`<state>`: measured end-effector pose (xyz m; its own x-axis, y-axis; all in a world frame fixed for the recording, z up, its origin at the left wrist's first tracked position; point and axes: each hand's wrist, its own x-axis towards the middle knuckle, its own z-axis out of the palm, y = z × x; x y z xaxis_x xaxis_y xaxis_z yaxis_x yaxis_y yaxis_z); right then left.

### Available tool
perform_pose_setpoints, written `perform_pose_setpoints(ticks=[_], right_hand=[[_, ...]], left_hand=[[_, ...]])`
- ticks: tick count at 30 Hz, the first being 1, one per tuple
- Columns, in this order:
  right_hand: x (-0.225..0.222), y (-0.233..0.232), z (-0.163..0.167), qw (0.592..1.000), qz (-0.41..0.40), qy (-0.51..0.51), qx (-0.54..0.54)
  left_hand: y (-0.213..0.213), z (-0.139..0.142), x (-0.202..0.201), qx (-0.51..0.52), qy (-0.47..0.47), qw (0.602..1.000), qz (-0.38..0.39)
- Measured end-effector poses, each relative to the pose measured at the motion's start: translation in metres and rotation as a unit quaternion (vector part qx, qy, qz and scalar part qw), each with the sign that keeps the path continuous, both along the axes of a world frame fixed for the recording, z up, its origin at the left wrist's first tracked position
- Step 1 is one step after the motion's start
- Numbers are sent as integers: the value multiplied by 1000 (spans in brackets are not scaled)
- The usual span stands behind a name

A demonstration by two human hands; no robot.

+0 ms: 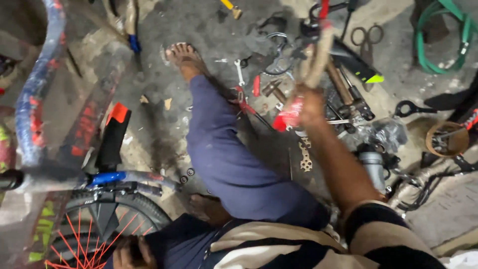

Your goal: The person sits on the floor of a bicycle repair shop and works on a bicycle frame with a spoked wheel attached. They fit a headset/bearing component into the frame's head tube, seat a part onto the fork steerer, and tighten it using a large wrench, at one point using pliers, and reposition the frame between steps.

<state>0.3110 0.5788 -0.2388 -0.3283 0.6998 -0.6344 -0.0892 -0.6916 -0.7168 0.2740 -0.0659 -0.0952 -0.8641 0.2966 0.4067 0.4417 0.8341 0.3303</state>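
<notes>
Head-worn camera looks steeply down, close over the seated person's lap, toward a tool-strewn floor [164,30].

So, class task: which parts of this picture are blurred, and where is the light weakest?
Head view: the right hand and the red-handled tool it grips are motion-smeared; the blue frame tube at left is blurred too; the left hand by the wheel sits in the dimmest corner.
</notes>
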Motion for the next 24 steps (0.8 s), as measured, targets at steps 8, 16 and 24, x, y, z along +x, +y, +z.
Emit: perform_pose_setpoints(ticks=[8,16,24], right_hand=[[121,64,-2,952,14,-148,267],[164,113,11,855,55,-310,412],[83,62,12,593,312,-365,647]], left_hand=[[20,25,12,-49,-67,995,49],[-21,-22,-3,-85,56,990,-94],[-49,-57,-24,-81,148,976,-141]])
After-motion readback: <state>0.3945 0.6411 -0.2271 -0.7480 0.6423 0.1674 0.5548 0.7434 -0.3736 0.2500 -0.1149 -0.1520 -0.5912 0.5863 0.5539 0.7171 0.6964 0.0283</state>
